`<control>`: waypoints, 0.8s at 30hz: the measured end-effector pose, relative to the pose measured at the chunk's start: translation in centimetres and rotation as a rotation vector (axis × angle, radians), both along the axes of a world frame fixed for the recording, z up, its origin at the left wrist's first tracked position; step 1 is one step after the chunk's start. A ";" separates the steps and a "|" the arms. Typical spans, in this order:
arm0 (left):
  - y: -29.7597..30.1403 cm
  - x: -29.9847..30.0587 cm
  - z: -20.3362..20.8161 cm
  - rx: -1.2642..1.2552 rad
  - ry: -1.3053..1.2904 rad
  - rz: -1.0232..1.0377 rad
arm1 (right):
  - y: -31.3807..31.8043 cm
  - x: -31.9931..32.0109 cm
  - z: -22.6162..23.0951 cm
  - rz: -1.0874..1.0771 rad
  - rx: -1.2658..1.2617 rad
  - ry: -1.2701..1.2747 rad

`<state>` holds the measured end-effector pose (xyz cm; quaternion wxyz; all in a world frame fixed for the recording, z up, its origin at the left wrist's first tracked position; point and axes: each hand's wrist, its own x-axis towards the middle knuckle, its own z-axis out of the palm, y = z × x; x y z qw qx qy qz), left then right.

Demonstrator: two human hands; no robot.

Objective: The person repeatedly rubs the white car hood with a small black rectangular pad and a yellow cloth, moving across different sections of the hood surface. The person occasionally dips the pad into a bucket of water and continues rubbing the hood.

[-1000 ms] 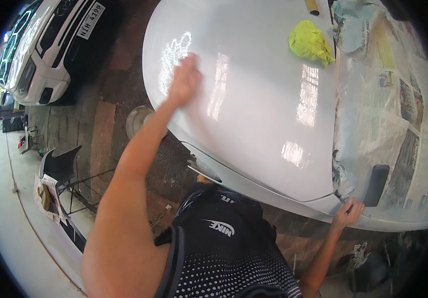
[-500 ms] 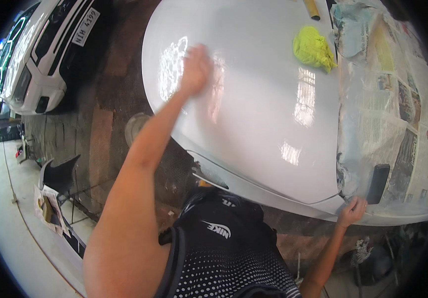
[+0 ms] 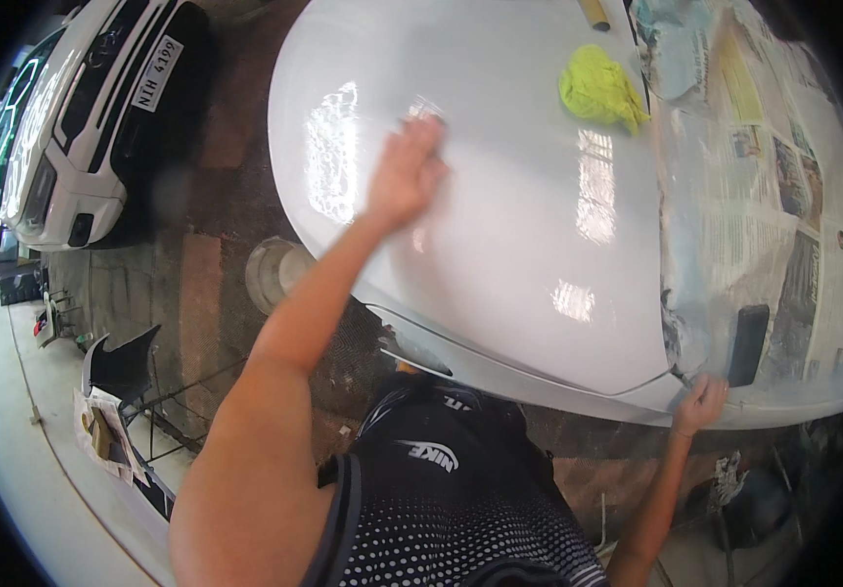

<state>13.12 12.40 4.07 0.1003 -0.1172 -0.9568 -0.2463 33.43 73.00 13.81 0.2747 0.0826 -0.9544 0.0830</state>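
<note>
While resting left hand (image 3: 410, 176) on white hood (image 3: 500, 225) with flattened grip, cannot tell of anything beneath; with right hand (image 3: 702, 403) curled at car's edge (image 3: 774, 407), cannot tell its hold; beside forearm (image 3: 309, 318), can see round pale container (image 3: 267, 276) with unclear contents

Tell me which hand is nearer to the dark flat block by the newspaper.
Right. The right hand is close to the dark block, just to its lower left; the left hand is far off leftward, over the white hood.
</note>
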 end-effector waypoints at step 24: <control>-7.0 -0.6 0.9 0.265 -0.245 0.445 | -1.3 -1.1 0.8 0.050 -0.006 0.015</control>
